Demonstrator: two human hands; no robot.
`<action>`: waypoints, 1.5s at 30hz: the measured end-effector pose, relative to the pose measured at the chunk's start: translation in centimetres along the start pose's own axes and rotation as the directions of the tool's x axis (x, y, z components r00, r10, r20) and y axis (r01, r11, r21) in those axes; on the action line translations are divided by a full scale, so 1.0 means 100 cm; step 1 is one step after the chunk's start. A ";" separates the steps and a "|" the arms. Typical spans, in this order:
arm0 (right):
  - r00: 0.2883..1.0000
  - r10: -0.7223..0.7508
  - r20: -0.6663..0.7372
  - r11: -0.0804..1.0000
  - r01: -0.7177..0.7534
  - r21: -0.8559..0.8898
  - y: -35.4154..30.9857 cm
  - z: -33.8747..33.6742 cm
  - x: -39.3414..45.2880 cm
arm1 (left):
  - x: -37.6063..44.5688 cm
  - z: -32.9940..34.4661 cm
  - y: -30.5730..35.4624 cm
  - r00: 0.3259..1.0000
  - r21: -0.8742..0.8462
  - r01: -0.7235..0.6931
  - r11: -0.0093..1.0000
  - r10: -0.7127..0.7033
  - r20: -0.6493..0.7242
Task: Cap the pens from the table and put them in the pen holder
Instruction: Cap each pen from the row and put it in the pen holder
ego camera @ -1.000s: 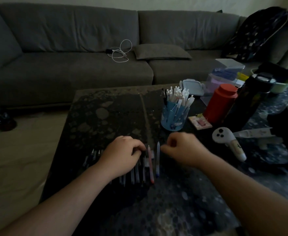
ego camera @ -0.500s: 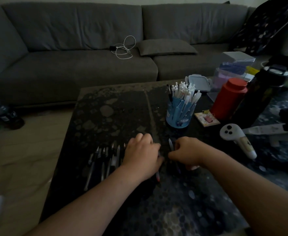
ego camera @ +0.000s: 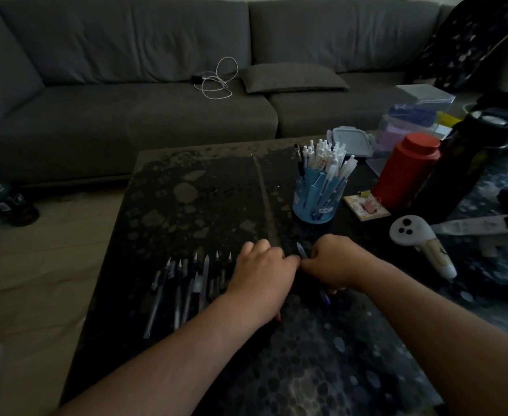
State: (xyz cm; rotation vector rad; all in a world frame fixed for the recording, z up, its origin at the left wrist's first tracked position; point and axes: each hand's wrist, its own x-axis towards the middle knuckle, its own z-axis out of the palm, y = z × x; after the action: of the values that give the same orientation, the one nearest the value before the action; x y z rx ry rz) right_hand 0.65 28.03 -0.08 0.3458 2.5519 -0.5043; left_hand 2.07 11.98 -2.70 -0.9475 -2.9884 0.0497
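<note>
On the dark table [ego camera: 204, 205], my right hand [ego camera: 333, 265] grips a bluish pen [ego camera: 301, 251]. Its pointed end sticks up past my knuckles and its purple tail [ego camera: 326, 300] shows below the hand. My left hand [ego camera: 264, 274] lies knuckles up just left of it, fingertips meeting the pen beside my right thumb. What the left fingers hold is hidden. A red pen end [ego camera: 278, 318] peeks out under my left wrist. Several uncapped pens [ego camera: 186, 283] lie in a row to the left. The blue pen holder [ego camera: 318, 202], full of white pens, stands behind my hands.
Right of the holder are a red canister [ego camera: 405, 169], a tall dark bottle [ego camera: 468, 163], a small notepad [ego camera: 366, 207] and a white controller [ego camera: 420, 244]. Clear plastic boxes [ego camera: 411, 121] sit at the far right. A grey sofa [ego camera: 156, 100] with a white cable [ego camera: 216, 82] lies beyond.
My left hand slid right, off the row of pens, until it met my right hand. My right hand took hold of the bluish pen and tilted its tip upward.
</note>
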 end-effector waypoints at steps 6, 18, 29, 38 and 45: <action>0.999 0.021 0.032 0.962 -0.029 0.272 0.011 -0.004 -0.006 | 0.004 -0.016 -0.013 0.991 -0.204 0.069 0.977 -0.091 -0.096; 0.958 -0.238 0.162 0.621 0.022 0.784 0.030 -0.009 -0.005 | -0.046 -0.042 -0.059 0.855 -0.985 0.173 -0.020 -0.492 0.161; 0.749 -0.328 -0.576 0.721 0.592 0.359 -0.018 -0.014 -0.056 | -0.059 -0.052 -0.066 0.826 -0.992 0.115 -0.057 -0.549 0.127; 0.220 -0.580 -0.784 0.667 0.680 -0.303 -0.018 -0.014 -0.064 | -0.058 -0.061 -0.064 0.813 -0.995 -0.030 0.091 -0.577 -0.077; 0.216 -0.565 -0.796 0.654 0.705 -0.273 -0.020 -0.015 -0.065 | -0.059 -0.063 -0.065 0.798 -0.986 -0.083 0.148 -0.583 -0.154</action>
State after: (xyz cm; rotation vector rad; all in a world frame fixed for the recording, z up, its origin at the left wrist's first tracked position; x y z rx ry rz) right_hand 4.76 25.88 5.09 -0.7237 3.6013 -1.0453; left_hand 3.21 3.45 3.86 -0.1590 -2.2270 -2.0144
